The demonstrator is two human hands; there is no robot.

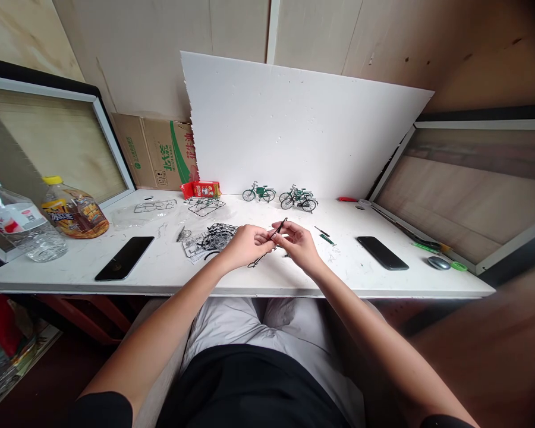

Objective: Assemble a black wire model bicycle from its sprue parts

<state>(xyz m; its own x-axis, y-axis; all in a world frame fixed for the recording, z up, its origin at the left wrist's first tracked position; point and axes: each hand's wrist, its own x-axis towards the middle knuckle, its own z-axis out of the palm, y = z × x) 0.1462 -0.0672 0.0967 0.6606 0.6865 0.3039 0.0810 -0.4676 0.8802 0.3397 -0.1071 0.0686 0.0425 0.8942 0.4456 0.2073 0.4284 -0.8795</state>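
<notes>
Over the front middle of the table, my left hand (248, 242) and my right hand (298, 242) meet, both closed in a pinch. A thin black plastic model part (282, 225) is between their fingertips; its exact kind is too small to tell. Below the hands shows a black frame-like piece (257, 261), partly hidden by the fingers. Left of my left hand lies a pile of black plastic parts (216, 236) on their frames. Beyond the hands stand a green model bicycle (259, 192) and a close group of model bicycles (298, 199).
Phones lie at left (125, 258) and right (382, 252). Two bottles, one clear (22, 223) and one of brown drink (74, 208), stand far left. A white foam board (303, 131) leans behind. Small green pieces (326, 239) lie right of the hands.
</notes>
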